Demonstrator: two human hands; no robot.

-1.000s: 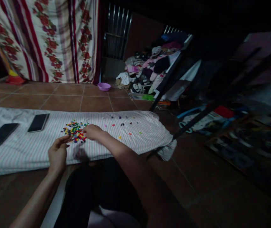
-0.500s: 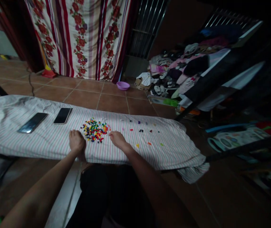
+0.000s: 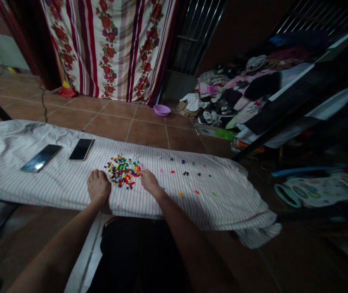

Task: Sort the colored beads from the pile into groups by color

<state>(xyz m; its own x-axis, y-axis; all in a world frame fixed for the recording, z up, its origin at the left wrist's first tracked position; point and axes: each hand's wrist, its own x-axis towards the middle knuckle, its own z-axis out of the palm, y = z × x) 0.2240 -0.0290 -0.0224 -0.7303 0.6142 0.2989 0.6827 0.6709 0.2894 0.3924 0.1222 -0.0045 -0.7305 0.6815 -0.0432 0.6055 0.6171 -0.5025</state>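
A pile of small multicoloured pieces lies spread on a striped cloth. At the pile's near left, my left hand rests on the cloth with its fingers curled in; nothing shows in it. My right hand touches the pile's right edge, thumb and fingers pinched together. Whatever is between those fingertips is too small to make out. To the right, little groups of pieces sorted by colour sit in loose rows, among them red pieces, black pieces, yellow pieces and orange pieces.
Two phones, a nearer phone and a farther phone, lie on the cloth at left. Beyond it, a purple basin stands on the tiled floor before a floral curtain. Clothes are heaped at back right.
The view has shifted slightly. My right hand's fingertips have moved in a little closer against the pile's right edge. My left hand stays resting on the cloth.
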